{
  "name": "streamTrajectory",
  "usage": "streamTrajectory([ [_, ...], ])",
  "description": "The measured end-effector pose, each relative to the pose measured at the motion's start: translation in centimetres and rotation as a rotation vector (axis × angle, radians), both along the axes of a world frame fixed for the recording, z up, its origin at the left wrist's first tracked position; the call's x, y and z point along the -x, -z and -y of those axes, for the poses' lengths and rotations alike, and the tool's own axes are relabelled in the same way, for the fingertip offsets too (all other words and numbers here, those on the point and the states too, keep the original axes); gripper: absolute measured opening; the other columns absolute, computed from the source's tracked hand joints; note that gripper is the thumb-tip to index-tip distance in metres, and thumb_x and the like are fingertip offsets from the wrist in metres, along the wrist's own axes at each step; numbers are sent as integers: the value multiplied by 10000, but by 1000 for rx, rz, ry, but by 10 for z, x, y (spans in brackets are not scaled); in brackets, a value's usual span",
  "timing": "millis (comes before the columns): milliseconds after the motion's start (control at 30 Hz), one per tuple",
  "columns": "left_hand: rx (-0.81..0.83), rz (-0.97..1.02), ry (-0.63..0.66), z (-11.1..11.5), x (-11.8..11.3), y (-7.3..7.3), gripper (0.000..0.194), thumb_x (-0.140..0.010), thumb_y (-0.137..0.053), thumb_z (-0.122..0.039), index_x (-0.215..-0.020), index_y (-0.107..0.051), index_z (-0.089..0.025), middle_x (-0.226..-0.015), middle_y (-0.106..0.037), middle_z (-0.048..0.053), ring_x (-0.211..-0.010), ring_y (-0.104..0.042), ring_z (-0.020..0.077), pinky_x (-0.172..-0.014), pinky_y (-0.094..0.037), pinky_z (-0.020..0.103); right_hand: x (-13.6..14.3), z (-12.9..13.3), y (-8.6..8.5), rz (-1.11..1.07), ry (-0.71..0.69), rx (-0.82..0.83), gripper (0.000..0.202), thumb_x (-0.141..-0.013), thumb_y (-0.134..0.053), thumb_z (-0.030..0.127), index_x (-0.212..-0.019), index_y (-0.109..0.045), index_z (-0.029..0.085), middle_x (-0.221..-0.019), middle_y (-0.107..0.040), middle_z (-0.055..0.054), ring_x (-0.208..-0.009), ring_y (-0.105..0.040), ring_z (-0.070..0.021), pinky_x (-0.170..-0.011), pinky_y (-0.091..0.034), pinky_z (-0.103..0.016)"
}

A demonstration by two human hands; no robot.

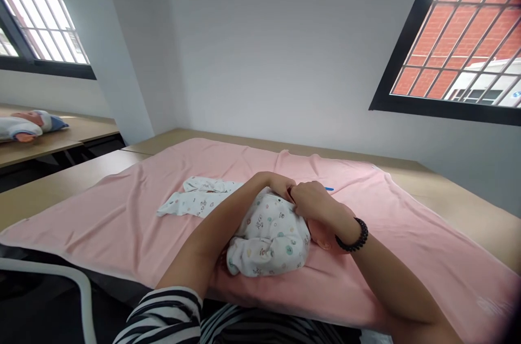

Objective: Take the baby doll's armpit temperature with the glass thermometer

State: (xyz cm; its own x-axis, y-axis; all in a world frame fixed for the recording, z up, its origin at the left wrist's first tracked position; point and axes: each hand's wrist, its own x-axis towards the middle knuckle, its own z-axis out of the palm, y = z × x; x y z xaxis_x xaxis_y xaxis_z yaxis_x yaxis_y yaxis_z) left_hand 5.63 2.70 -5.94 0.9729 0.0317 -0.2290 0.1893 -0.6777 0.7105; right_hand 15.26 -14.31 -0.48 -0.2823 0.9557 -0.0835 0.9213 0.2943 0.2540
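A baby doll (323,238) lies on a pink blanket, its head to the right and mostly hidden behind my right wrist. It wears a white shirt (268,235) printed with small coloured figures. At the shirt's upper edge, near the doll's neck, my left hand (281,185) is closed, with its fingers bent in. My right hand (312,200) meets it there, fingers pinched together on the cloth. What exactly the fingertips grip is partly hidden. A matching white printed garment (199,197) stretches to the left, partly behind my left forearm.
The pink blanket (134,214) covers most of the wooden table (459,192). A blue pen-like object (329,189) lies behind my right hand. Another doll (32,124) rests on a table at the far left. A white curved tube (83,290) stands at the lower left.
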Motion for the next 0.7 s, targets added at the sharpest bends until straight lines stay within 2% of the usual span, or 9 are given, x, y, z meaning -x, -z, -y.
streamTrajectory([
  [167, 143, -49, 43, -1, 3, -5, 241, -606, -777, -290, -777, -743, -123, -747, -733, 8, -762, -641, 199, -711, -508, 283, 2, 0, 3, -16, 18, 36, 151, -812, -517, 128, -855, -658, 164, -838, -712, -102, -747, -673, -235, -564, -320, -306],
  [300, 258, -103, 12, 0, 7, -13, 254, -606, -792, -314, -801, -764, -153, -734, -727, -6, -723, -637, 190, -670, -508, 279, 3, -2, 5, -19, 32, 62, 131, -814, -535, 128, -847, -657, 161, -832, -704, -110, -779, -677, -241, -595, -343, -309],
  [400, 212, -111, 13, 3, 7, -13, 228, -601, -816, -290, -791, -767, -172, -723, -723, -24, -722, -633, 182, -713, -515, 284, 4, -4, 7, -18, 45, 80, 105, -798, -561, 135, -814, -661, 163, -790, -697, -108, -788, -675, -249, -628, -366, -320],
  [500, 145, -93, -13, 5, 3, -9, 188, -628, -806, -309, -750, -761, -174, -708, -720, -27, -729, -635, 192, -729, -523, 297, 5, -5, 7, -12, 63, 71, 137, -812, -554, 122, -866, -677, 152, -823, -707, -129, -844, -681, -273, -685, -392, -344],
  [700, 131, -84, 63, 5, -2, -7, 324, -636, -830, -317, -932, -790, -191, -885, -770, -13, -934, -680, 244, -871, -537, 320, 6, -4, 3, -17, 81, 73, 188, -856, -517, 123, -890, -700, 152, -868, -726, -139, -871, -690, -271, -722, -407, -353],
])
